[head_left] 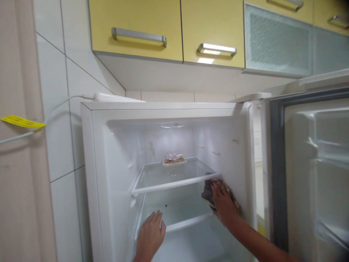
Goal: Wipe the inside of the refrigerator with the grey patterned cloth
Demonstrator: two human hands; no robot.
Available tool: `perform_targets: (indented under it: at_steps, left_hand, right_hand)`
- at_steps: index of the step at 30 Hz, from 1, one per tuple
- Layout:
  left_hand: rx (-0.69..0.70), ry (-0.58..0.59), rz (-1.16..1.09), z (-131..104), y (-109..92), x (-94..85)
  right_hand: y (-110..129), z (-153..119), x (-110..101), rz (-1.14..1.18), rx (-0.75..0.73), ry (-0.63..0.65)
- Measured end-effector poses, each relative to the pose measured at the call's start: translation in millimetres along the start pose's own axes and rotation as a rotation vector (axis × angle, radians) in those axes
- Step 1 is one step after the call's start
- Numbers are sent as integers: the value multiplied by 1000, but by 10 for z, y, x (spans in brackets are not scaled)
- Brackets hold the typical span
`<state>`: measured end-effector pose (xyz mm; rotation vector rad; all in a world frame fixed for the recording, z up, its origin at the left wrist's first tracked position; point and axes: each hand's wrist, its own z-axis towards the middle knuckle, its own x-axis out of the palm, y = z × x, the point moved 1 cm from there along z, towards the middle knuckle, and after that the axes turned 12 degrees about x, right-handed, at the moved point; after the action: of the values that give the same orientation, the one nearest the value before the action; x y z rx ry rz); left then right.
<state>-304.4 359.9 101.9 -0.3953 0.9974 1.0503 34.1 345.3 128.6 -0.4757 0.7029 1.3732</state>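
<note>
My right hand [224, 203] grips a dark patterned cloth [207, 192] at the right end of the upper glass shelf's front edge [174, 185], close to the fridge's right inner wall [231, 160]. The cloth is bunched under my fingers and partly hidden by them. My left hand [151, 233] is at the front edge of the lower shelf [191, 222], its fingers stretched forward over the glass with nothing visible in them. At the back of the upper shelf sits a small clear-wrapped food tray [173, 159]. A tiny dark speck [166, 206] lies on the lower shelf.
The fridge door [313, 174] stands open on the right, with clear racks inside. Yellow cabinets [136, 22] hang above the white fridge [169, 106]. A pale cable [58, 105] with a yellow tag [23, 122] runs along the tiled wall at left.
</note>
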Motion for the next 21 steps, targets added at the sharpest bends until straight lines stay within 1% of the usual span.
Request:
perform_targets:
  at_steps: [3,5,7,9,12,15,21]
  left_hand:
    - [11,-12,-6,4,3,1]
    - [14,-16,-7,7,6,0]
    - [18,-18,-8,14,11,6]
    - [19,-24,-10,21,18,21]
    - [11,-53,-12,27,27,42]
    - [10,-60,-17,26,28,48]
    - [21,-14,7,17,51,80]
  right_hand:
    - [-46,-157,-227,-166,-100,92]
    - [-58,-249,-331,-218,-92,75]
    - [-50,-303,-351,-244,-84,35]
    - [-28,-289,-283,-263,-75,1]
    - [13,-134,-82,-267,-76,-27]
    - [53,117,123,-227,-99,-35]
    - [196,649,499,-145,-15,16]
